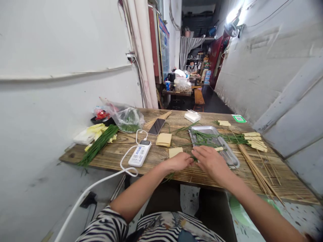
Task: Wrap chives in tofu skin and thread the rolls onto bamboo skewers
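Observation:
My left hand (180, 161) is closed, its fingertips pinched on green chives beside the near left edge of a metal tray (233, 160). My right hand (210, 163) reaches over the tray, fingers stretched out toward the left fingertips and touching the chives; its thumb is hidden. A square yellow tofu sheet (175, 152) lies just beyond my left hand, and a stack of such sheets (164, 139) is behind it. Loose chives (204, 137) lie in the tray. Bundles of chives wrapped in tofu sheet (256, 144) rest at the tray's right.
Bamboo skewers (254, 169) lie at the right. A white power bank (140, 154) with a cable, a phone (156, 126), a chive bunch (98, 144) and a plastic bag (128, 119) occupy the left. A small white box (192, 116) stands behind the tray. Another person (192, 68) sits far back.

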`<state>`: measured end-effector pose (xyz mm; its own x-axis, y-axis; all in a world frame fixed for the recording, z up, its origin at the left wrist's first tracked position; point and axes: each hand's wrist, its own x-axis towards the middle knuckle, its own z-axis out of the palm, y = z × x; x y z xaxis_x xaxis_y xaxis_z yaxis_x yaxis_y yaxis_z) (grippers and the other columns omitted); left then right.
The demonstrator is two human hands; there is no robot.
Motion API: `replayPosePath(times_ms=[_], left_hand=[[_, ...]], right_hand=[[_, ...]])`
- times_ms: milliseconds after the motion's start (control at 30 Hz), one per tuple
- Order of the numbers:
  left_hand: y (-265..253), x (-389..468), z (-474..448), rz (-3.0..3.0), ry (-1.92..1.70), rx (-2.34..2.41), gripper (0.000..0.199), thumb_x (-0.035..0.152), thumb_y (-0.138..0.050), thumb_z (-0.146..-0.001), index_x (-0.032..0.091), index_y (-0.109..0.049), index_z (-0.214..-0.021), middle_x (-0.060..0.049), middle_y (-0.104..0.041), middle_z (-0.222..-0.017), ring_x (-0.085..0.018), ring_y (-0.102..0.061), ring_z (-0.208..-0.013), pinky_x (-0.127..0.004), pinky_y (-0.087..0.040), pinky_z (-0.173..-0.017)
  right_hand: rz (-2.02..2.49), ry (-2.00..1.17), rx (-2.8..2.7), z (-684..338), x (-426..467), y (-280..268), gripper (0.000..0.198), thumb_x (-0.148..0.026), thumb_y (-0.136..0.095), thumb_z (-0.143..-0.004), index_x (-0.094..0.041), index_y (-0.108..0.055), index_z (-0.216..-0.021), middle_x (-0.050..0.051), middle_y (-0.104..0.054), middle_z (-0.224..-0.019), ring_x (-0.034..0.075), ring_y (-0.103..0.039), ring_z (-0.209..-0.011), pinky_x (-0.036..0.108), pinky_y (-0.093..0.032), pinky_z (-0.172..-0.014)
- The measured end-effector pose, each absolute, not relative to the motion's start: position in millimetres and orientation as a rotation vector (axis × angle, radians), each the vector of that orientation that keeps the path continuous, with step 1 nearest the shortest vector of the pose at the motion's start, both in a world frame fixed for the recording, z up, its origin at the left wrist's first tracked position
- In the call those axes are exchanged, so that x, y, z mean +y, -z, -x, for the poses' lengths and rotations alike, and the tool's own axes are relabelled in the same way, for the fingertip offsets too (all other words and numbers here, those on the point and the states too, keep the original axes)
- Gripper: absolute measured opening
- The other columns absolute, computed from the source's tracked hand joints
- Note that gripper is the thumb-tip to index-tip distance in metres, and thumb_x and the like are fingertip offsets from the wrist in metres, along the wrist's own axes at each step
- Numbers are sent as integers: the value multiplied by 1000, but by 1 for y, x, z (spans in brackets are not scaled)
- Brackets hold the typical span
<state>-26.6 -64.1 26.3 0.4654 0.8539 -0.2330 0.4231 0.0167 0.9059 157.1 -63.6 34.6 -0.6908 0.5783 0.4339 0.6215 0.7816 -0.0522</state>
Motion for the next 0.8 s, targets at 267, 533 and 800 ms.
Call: replayPosePath(times_ms=[267,533,800], left_hand=[[-26,-69,40,-1481,-326,919,30,41,-53,-82,17,-46,-66,7,-37,-56,-8,-33,-51,-21,-30,-51],[-28,-70,58,-1546,-361,939,42,54,-46,-85,14,-60,-84,5,-39,-63,-9,-36,-57,-19,-34,-53],[0,-77,39,-2053,-868,1324,36,33,-27,-96,18,-52,-76,-2,-53,-74,-16,-49,-74,-28,-38,-73]], right_hand=[[894,405,-2742,-144,-76,-20,18,-16,-51,-88,-18,-62,-74,6,-60,-74,20,-47,-77,34,-32,-68],[1133,-141,-2561,-162,-73,-19,27,-20,-43,-91,-19,-64,-74,3,-54,-70,18,-48,-71,28,-33,-63],[1265,-823,-2026,-149,-75,-5,35,-43,-52,-82,-19,-58,-57,-1,-49,-57,15,-47,-59,26,-34,-58]])
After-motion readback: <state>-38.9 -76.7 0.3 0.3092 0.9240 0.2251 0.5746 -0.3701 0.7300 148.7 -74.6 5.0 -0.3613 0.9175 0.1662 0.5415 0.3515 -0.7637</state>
